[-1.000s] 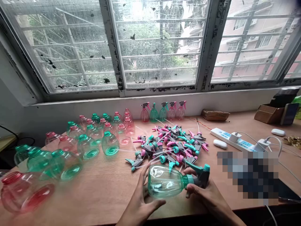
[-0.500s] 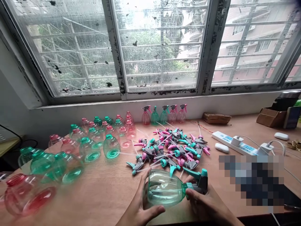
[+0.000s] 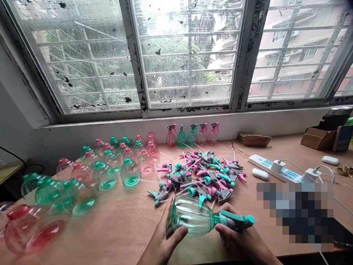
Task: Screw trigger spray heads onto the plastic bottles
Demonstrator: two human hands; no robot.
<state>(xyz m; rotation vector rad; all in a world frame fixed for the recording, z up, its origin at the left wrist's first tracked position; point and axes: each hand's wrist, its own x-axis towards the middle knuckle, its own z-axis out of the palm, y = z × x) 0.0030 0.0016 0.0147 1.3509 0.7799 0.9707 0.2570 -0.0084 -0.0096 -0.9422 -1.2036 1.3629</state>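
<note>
A clear green spray bottle [image 3: 191, 215] lies sideways above the table's front edge, its base to the left. My left hand [image 3: 168, 232] is wrapped round the base end, thumb along the near side. At the neck, my right hand [image 3: 234, 232] grips the teal collar of the grey and teal trigger sprayer [image 3: 237, 220], which sits on the bottle's mouth. Some of the right fingers are hidden behind the sprayer. Just beyond the bottle spreads a heap of loose trigger sprayers [image 3: 206, 169] in pink, teal and grey with thin tubes.
Open-necked green and pink bottles [image 3: 131, 173] stand in rows at the left. Several bottles with sprayers [image 3: 192, 136] line the wall under the window. A white power strip [image 3: 275, 167] with plugs, a flat brown package [image 3: 253, 138] and a cardboard box [image 3: 314, 138] are on the right.
The trigger sprayer has turned about the bottle's long axis, its trigger now facing up toward me. My right hand has shifted with it, and the bottle has moved slightly left and up.
</note>
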